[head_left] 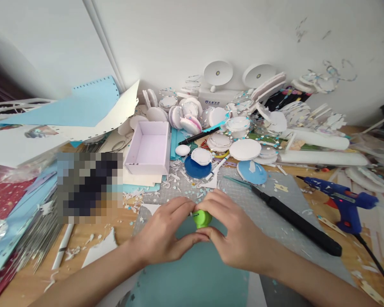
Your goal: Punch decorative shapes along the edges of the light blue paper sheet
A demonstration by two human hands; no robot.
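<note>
Two grips: left hand (166,232) and right hand (238,234) hold the green paper punch (203,219) between narrowed fingers, thumbs meeting on its near side.
Green paper punch: between the fingertips, at the far edge of the teal sheet (198,277); probably light, stiff plastic; best held by its sides.
Teal sheet: beneath the fingers; likely thin, easily creased.
Glue gun (342,198): well right of the fingers.
</note>
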